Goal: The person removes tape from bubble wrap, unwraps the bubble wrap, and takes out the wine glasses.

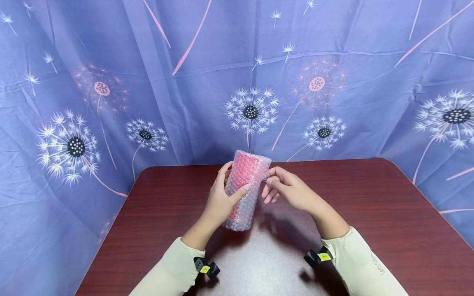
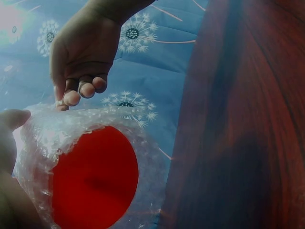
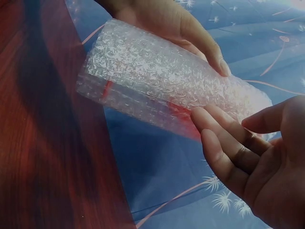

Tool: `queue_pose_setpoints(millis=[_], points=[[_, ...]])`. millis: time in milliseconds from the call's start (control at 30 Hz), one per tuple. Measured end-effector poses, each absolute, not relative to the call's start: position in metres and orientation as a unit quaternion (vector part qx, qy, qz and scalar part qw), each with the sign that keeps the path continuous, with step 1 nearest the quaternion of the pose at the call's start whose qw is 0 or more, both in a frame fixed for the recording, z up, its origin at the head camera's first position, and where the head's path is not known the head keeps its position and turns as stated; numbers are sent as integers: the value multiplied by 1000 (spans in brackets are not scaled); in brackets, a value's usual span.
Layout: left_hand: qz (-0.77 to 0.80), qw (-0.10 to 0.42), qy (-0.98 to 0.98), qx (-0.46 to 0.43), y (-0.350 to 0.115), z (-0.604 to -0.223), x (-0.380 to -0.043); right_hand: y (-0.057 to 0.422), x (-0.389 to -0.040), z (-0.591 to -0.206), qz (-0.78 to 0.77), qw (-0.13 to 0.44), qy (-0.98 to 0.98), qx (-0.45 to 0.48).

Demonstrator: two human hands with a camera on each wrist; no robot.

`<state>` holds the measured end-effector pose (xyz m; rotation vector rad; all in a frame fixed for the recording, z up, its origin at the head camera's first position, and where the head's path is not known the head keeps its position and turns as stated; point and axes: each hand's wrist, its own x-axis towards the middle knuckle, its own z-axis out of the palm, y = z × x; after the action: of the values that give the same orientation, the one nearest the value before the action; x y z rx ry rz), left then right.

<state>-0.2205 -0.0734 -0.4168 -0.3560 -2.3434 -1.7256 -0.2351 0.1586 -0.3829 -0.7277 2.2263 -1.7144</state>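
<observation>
Left hand [image 1: 219, 198] grips the red cylinder [image 1: 245, 166] by its side above the counter [image 1: 163, 226], right hand [image 1: 290, 189] pinches its bubble wrap [image 1: 262, 163] near the top. Probably light and squishy outside, so grab mid-body.

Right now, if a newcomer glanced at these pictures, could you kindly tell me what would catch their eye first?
Probably the bubble-wrapped red cylinder, tilted near the middle of the head view, with the left hand gripping it and the right hand at its upper right side. Next might be the blue curtain of large white dandelions behind, then the glossy reddish-brown table below.
</observation>
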Motion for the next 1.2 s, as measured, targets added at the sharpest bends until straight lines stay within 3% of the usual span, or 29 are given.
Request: queue_pose_setpoints(millis=[367,633,1200], points=[[-586,125,-792,-116,-74,-417,-222,159,-236,-382,-591,128,756,-251],[-584,133,-795,-98,-75,-417,-222,160,-236,-381,-565,77,780,-258],[-574,167,-796,-95,-72,-419,-221,159,-235,-380,-598,108,749,-262]])
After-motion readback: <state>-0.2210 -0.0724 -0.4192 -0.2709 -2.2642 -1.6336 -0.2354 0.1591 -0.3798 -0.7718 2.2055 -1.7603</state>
